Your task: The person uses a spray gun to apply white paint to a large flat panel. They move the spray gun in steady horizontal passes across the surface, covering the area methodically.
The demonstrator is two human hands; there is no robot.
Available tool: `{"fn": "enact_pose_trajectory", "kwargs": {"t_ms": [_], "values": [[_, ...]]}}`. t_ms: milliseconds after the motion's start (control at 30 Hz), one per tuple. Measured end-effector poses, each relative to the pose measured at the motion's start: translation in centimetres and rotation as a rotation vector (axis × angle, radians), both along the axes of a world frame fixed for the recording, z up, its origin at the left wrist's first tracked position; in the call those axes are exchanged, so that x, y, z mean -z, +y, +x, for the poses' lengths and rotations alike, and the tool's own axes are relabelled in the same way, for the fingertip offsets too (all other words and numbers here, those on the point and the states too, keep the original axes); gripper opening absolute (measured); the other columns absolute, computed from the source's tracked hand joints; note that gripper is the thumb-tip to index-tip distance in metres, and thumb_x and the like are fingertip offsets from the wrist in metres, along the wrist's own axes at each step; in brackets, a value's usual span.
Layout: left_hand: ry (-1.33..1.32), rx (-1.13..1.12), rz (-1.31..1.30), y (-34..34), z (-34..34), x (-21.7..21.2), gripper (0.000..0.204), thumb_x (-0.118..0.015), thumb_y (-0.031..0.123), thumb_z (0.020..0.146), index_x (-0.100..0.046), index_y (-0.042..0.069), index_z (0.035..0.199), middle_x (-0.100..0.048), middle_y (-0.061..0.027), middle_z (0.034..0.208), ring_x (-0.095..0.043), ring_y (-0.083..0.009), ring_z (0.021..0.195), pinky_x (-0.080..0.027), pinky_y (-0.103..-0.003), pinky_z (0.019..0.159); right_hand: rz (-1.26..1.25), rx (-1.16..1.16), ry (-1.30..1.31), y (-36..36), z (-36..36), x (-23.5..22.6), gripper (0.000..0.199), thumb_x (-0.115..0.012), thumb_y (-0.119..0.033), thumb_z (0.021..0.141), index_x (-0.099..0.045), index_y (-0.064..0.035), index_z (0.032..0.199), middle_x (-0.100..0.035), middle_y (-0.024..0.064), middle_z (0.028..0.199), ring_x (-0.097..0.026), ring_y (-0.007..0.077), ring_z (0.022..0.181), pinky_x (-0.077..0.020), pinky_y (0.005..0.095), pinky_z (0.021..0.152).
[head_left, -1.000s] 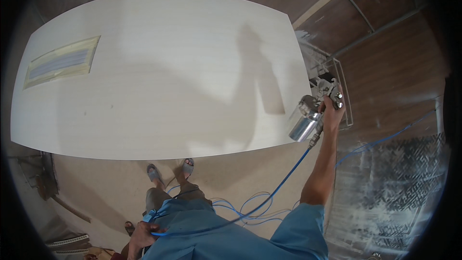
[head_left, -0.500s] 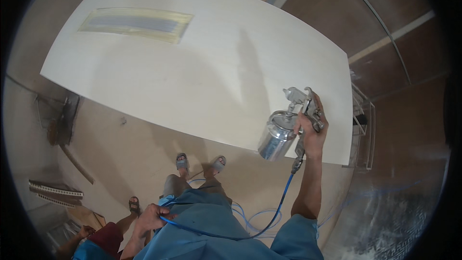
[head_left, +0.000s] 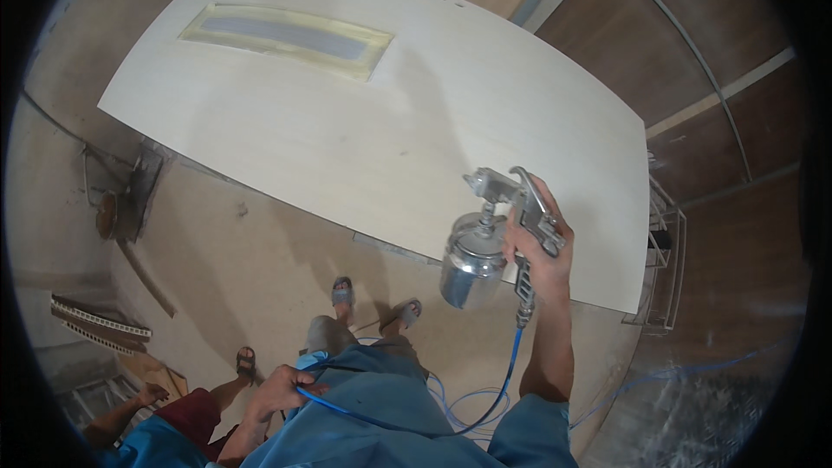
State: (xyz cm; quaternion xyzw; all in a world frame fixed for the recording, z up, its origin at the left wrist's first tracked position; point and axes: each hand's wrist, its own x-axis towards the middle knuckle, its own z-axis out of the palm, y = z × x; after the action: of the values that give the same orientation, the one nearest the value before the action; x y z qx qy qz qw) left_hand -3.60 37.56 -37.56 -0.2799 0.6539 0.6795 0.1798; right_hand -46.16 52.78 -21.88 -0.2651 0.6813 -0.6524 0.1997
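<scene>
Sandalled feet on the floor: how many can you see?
3. Two feet side by side below the panel's near edge, one left of the other; a third at lower left, by another person's leg. More may be hidden behind the blue clothing.

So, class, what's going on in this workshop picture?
A person stands over a large pale wooden panel lying flat. Their right hand grips a metal spray gun with a shiny cup beneath it, held above the panel's near edge. Their left hand holds the blue air hose that runs up to the gun. A yellowish rectangular patch shows on the far side of the panel. Another person sits at lower left.
</scene>
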Motion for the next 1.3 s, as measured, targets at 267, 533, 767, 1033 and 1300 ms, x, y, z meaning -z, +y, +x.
{"fn": "enact_pose_trajectory", "kwargs": {"t_ms": [267, 533, 767, 1033, 1300], "values": [[-0.146, 0.177, -0.201, 6.5, -8.4, -2.5, 0.051, -0.083, 0.021, 0.084, -0.045, 0.003, 0.055, -0.031, -0.0052, 0.050, -0.030, -0.0121, 0.052, -0.031, -0.035, 0.048, 0.088, 0.392, 0.166, 17.7, -10.8, 3.8, 0.062, -0.055, 0.001, 0.092, -0.041, 0.0023, 0.153, -0.056, -0.0008, 0.076, -0.049, 0.0045, 0.057, -0.0409, 0.0229, 0.049], [0.003, 0.292, -0.241, 13.9, -12.7, -1.3, 0.051, -0.083, 0.023, 0.081, -0.042, 0.002, 0.059, -0.033, -0.0082, 0.053, -0.028, -0.0154, 0.054, -0.029, -0.038, 0.050, 0.207, 0.759, 0.308, 36.1, -21.5, 6.6, 0.066, -0.054, 0.005, 0.089, -0.043, -0.0047, 0.153, -0.057, -0.0007, 0.075, -0.049, 0.0052, 0.054, -0.0409, 0.0233, 0.047], [-0.006, 0.342, -0.322, 15.8, -11.1, 0.1, 0.051, -0.083, 0.021, 0.081, -0.041, 0.001, 0.059, -0.034, -0.0078, 0.052, -0.027, -0.0159, 0.054, -0.027, -0.040, 0.050, 0.231, 0.922, 0.423, 42.5, -21.6, 6.5, 0.063, -0.051, 0.005, 0.087, -0.047, -0.0032, 0.149, -0.056, -0.0006, 0.073, -0.048, 0.0057, 0.050, -0.0376, 0.0233, 0.041], [0.029, 0.293, -0.294, 15.2, -10.2, -0.1, 0.053, -0.082, 0.020, 0.081, -0.039, 0.001, 0.058, -0.033, -0.0064, 0.052, -0.027, -0.0154, 0.053, -0.027, -0.039, 0.049, 0.130, 0.722, 0.280, 37.7, -17.5, 5.9, 0.065, -0.057, 0.004, 0.090, -0.044, -0.0024, 0.153, -0.059, 0.0016, 0.078, -0.052, 0.0079, 0.056, -0.0438, 0.0270, 0.049], [-0.046, 0.175, -0.327, 6.4, -0.1, 1.1, 0.047, -0.082, 0.020, 0.081, -0.046, 0.001, 0.058, -0.034, -0.0114, 0.052, -0.028, -0.0195, 0.054, -0.032, -0.038, 0.049, 0.009, 0.289, 0.161, 13.8, -5.1, 9.7, 0.067, -0.058, 0.003, 0.091, -0.039, 0.0029, 0.154, -0.056, 0.0016, 0.076, -0.054, 0.0095, 0.057, -0.0449, 0.0250, 0.052]]}}
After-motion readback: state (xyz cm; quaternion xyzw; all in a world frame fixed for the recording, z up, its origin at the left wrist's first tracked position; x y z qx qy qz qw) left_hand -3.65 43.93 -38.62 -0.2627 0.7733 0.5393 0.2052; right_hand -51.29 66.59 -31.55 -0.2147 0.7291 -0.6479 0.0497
